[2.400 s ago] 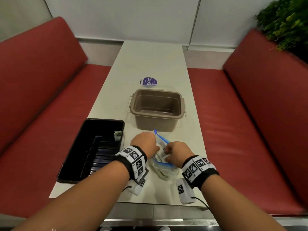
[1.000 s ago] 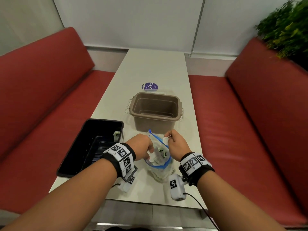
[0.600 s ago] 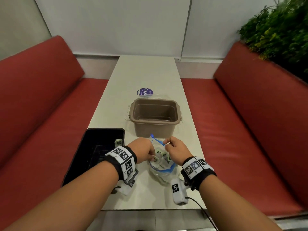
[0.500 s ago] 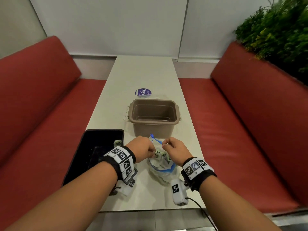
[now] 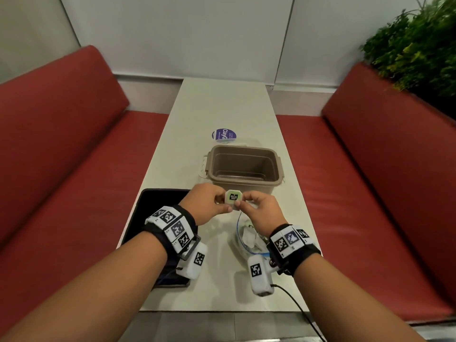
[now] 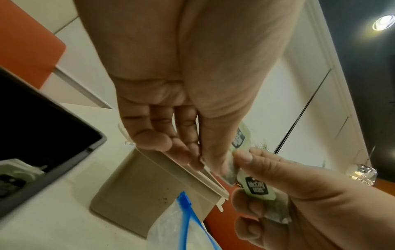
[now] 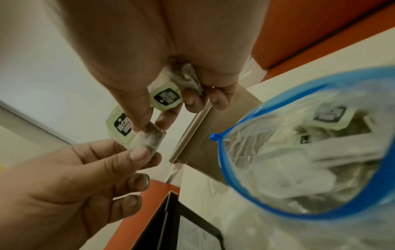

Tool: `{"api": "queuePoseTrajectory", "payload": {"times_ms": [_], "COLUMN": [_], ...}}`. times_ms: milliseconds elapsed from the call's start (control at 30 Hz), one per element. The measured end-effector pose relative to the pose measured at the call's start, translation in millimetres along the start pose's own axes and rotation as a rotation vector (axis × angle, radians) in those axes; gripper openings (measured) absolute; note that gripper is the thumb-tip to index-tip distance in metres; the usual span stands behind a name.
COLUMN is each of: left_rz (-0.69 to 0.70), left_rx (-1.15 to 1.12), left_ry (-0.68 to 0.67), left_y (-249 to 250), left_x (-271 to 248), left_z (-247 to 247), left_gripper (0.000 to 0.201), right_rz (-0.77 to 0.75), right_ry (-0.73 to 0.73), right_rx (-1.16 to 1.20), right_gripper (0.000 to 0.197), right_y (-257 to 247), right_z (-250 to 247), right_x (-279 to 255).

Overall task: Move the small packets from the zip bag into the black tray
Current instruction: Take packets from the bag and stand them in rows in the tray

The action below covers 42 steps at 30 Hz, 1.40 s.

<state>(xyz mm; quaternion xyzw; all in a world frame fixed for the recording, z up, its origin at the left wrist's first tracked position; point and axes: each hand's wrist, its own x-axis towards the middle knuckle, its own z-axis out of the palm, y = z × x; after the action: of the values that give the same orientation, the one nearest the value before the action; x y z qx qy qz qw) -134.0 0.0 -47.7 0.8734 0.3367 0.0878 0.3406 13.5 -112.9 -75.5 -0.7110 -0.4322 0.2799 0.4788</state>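
Observation:
Both hands hover above the table and pinch one small packet (image 5: 233, 197), pale green with a black label, between them. My left hand (image 5: 222, 203) holds its left edge, my right hand (image 5: 240, 203) its right edge. In the right wrist view my right hand (image 7: 149, 121) also curls round a second packet (image 7: 166, 97). The open zip bag (image 5: 246, 239) with its blue rim (image 7: 235, 177) lies on the table under my right wrist, with several packets inside. The black tray (image 5: 148, 218) sits to the left, and a packet (image 6: 17, 175) lies in it.
An empty brown bin (image 5: 243, 169) stands just beyond the hands. A round purple-labelled lid (image 5: 224, 135) lies behind it. Red bench seats (image 5: 74, 169) flank the narrow white table (image 5: 222, 107), and a plant (image 5: 419, 45) is at the far right.
Both hands have lifted from the bag's mouth and now hold packets up in front of the bin. The bag stays on the table, no longer held.

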Motion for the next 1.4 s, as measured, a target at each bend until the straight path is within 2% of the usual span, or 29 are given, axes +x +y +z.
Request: {"api": "queuePoseTrajectory", "payload": {"times_ms": [133, 267, 467, 600, 767, 967, 1167, 1300, 1400], "left_rz": [-0.103, -0.320, -0.538, -0.674, -0.726, -0.707, -0.711, -0.706, -0.687], "left_rx": [0.046, 0.149, 0.358, 0.349, 0.378, 0.344, 0.196, 0.169, 0.159], "left_ry": [0.077, 0.121, -0.122, -0.177, -0.200, -0.211, -0.120, -0.106, -0.096], "left_y": [-20, -57, -96, -117, -135, -146, -155, -154, -150], "left_x": [-5, -4, 4, 15, 26, 35, 38, 34, 28], "left_z": [-19, -42, -33, -9, 11, 25, 36, 37, 27], "left_gripper": [0.010, 0.015, 0.027, 0.034, 0.031, 0.030, 0.026, 0.029, 0.030], "right_rz": [0.000, 0.049, 0.123, 0.193, 0.248, 0.257, 0.254, 0.262, 0.236], "right_ry": [-0.017, -0.072, -0.162, -0.205, -0.231, -0.253, -0.241, -0.222, -0.207], "right_rx": [-0.023, -0.052, -0.169, -0.257, -0.335, -0.286, -0.284, -0.295, -0.270], "right_gripper": [0.010, 0.021, 0.024, 0.035, 0.049, 0.042, 0.041, 0.040, 0.027], "right_y": [-7, -8, -10, -9, -2, 2, 4, 3, -2], "right_z": [23, 43, 71, 87, 101, 106, 108, 107, 101], "right_x": [9, 12, 16, 17, 20, 20, 18, 13, 9]}}
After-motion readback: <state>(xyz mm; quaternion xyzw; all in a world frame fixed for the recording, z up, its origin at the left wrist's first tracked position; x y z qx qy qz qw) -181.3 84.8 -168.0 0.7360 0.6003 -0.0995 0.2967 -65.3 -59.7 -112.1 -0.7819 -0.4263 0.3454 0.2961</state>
